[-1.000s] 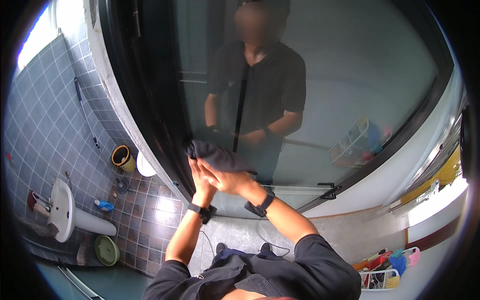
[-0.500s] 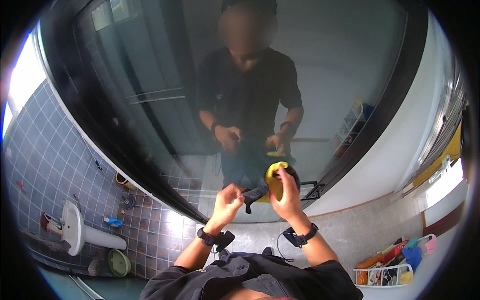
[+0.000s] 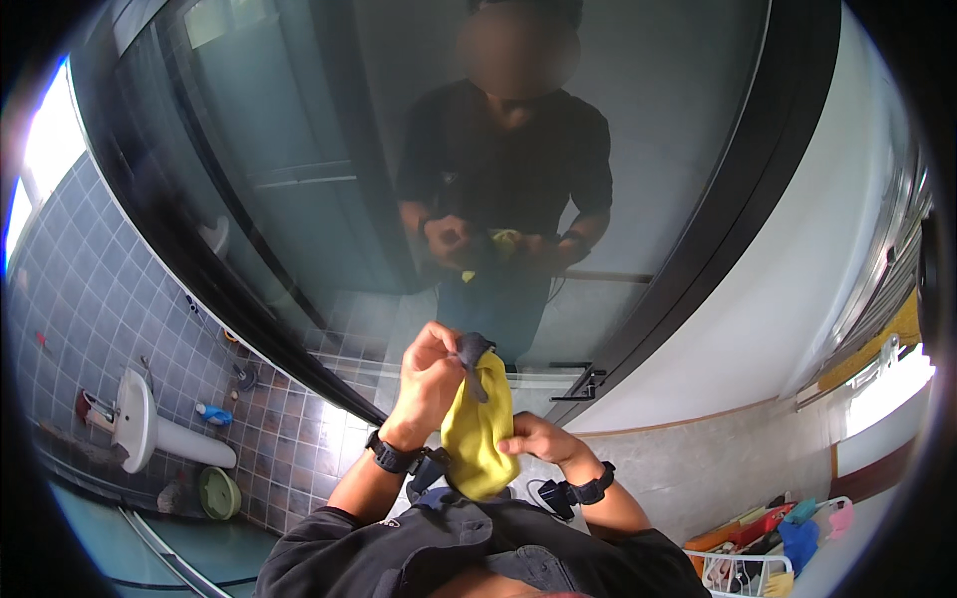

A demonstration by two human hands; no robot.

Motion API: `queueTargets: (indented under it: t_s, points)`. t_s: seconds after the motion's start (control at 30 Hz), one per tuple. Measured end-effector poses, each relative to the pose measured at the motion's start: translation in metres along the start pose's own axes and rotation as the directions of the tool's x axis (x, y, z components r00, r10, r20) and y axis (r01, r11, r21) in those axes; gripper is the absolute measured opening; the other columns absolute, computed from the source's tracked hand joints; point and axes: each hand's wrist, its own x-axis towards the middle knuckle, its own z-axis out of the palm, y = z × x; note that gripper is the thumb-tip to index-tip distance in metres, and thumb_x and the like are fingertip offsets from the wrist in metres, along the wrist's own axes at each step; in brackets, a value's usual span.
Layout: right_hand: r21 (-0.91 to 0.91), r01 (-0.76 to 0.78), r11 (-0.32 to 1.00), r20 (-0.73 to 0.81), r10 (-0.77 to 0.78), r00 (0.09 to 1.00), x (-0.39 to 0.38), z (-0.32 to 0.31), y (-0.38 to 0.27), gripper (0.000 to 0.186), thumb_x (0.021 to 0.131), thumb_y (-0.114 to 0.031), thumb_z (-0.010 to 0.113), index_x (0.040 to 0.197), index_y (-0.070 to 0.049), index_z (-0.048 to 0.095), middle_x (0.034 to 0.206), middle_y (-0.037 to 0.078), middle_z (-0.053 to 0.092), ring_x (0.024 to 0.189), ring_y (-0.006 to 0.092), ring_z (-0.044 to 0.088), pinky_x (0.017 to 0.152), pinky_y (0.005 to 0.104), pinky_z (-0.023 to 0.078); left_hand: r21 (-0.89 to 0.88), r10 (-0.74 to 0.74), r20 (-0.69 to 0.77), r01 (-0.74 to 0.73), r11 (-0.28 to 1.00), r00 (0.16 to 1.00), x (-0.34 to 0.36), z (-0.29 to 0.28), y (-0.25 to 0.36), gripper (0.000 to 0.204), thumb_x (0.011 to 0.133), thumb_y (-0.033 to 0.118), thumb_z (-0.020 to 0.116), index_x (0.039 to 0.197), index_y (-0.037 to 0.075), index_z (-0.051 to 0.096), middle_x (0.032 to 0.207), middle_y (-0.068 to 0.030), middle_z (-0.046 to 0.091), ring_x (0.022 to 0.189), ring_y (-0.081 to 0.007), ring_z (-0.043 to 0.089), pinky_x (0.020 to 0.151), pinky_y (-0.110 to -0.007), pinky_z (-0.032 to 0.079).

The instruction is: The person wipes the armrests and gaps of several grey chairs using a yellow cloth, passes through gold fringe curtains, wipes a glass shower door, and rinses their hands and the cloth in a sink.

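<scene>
Between my hands, in front of my chest, hangs a cleaning cloth [image 3: 481,439], yellow on one face and dark grey on the other. My left hand [image 3: 432,384] pinches its upper end, where the grey side folds over. Lower down, my right hand [image 3: 538,439] grips the cloth's right edge between thumb and fingers. Directly ahead stands a dark-framed glass door [image 3: 598,130], in which my arms and the yellow cloth are reflected. The cloth is apart from the glass as far as I can tell.
A black door handle [image 3: 588,382] is at the door's lower right. To the left, a tiled room holds a white pedestal sink [image 3: 140,419], a green basin [image 3: 219,493] and a blue bottle [image 3: 213,413]. A white wire rack [image 3: 738,573] with colourful items stands at the lower right.
The bunched cloth has opened out, showing its yellow face, and come closer to my chest. My right hand has lowered to its edge; my left hand has risen slightly. The view has shifted.
</scene>
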Motion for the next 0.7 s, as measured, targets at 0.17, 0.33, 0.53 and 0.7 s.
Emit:
queueTargets:
  t_s: [0.17, 0.33, 0.53, 0.7]
  points:
    - [0.181, 0.356, 0.917, -0.492, -0.228, 0.84, -0.013, 0.004, -0.044, 0.033, 0.088, -0.021, 0.059, 0.106, 0.006, 0.063, 0.097, 0.01, 0.068, 0.086, 0.0153, 0.063, 0.078, 0.027, 0.049, 0.369, 0.189, -0.019, -0.169, 0.914, 0.982, -0.009, -0.013, 0.013, 0.032, 0.073, -0.011, 0.042, 0.096, -0.005, 0.063, 0.093, -0.006, 0.055, 0.088, -0.0133, 0.052, 0.077, -0.025, 0.041]
    - [-0.355, 0.477, 0.804, -0.648, -0.579, 0.494, 0.011, 0.024, -0.069, 0.021, 0.093, -0.017, 0.055, 0.092, 0.004, 0.058, 0.085, 0.005, 0.06, 0.076, 0.0112, 0.053, 0.071, 0.0246, 0.042, 0.644, 0.219, 0.096, -0.228, 0.731, 0.971, -0.023, -0.013, 0.026, 0.038, 0.072, -0.01, 0.048, 0.107, -0.005, 0.063, 0.1, -0.0104, 0.054, 0.096, -0.0184, 0.054, 0.085, -0.028, 0.043]
    - [-0.827, 0.242, 0.507, -0.48, -0.862, 0.164, 0.085, 0.056, -0.078, 0.019, 0.095, -0.015, 0.055, 0.088, 0.002, 0.057, 0.075, 0.003, 0.056, 0.065, 0.0071, 0.047, 0.057, 0.0225, 0.037, 0.842, 0.267, 0.366, -0.439, 0.312, 0.891, -0.015, -0.025, 0.058, 0.067, 0.069, -0.009, 0.06, 0.133, 0.003, 0.05, 0.113, -0.0211, 0.046, 0.099, -0.0311, 0.052, 0.086, -0.035, 0.043]
    - [-0.94, 0.164, 0.299, -0.264, -0.942, 0.208, 0.147, 0.073, -0.071, 0.03, 0.086, -0.009, 0.059, 0.111, 0.006, 0.053, 0.104, 0.019, 0.053, 0.092, 0.0337, 0.056, 0.084, 0.0383, 0.044, 0.876, 0.359, 0.429, -0.479, 0.06, 0.829, 0.003, -0.055, 0.08, 0.067, 0.07, -0.001, 0.071, 0.133, -0.002, 0.048, 0.111, -0.022, 0.047, 0.087, -0.0319, 0.055, 0.071, -0.035, 0.05]
